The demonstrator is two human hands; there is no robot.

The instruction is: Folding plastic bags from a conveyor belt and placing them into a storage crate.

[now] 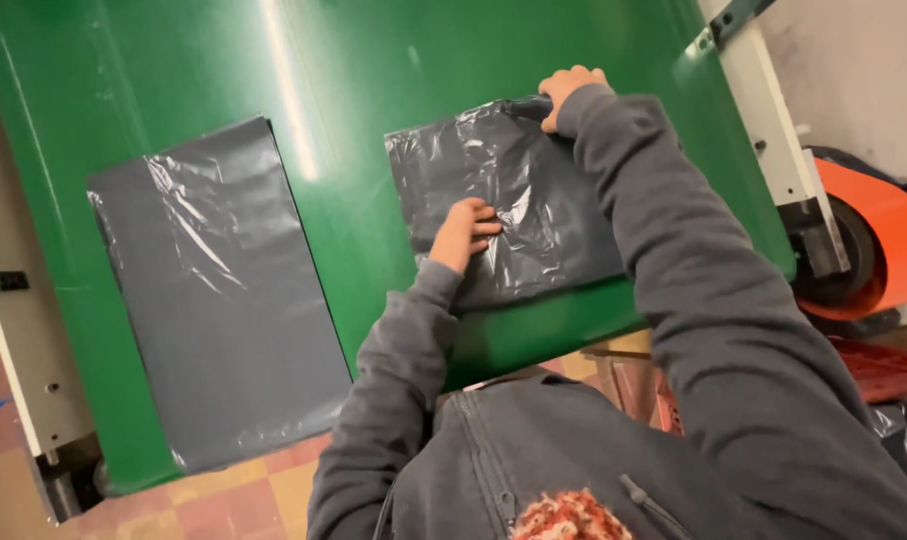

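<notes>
Pressing and pinching at once: left hand (pixel 463 232) lies palm-down, fingers loosely curled, on the middle of a crinkled dark grey plastic bag (pixel 518 215); right hand (pixel 565 92) is closed on that bag's far top corner, fingers pinching the film at the edge. Both arms in grey sleeves.

Bag lies flat on a glossy green belt-like surface (pixel 373 110), toward its right side. Step in hand reads as handling or flattening this one bag, held at the corner while the other hand pins the middle. Judgement only: any next move calls for a firm hold on thin, slippery film that wrinkles readily and could slide on the smooth green sheet.

Second flat dark grey plastic bag (pixel 218 290) lies well apart to the left, smoother, untouched.

Surroundings: white metal machine frame (pixel 778 130) along the right edge of the green surface; orange roll of film (pixel 878 240) beside it; checkered tan-and-red tile floor (pixel 243 495) below; pale wall at upper right.
</notes>
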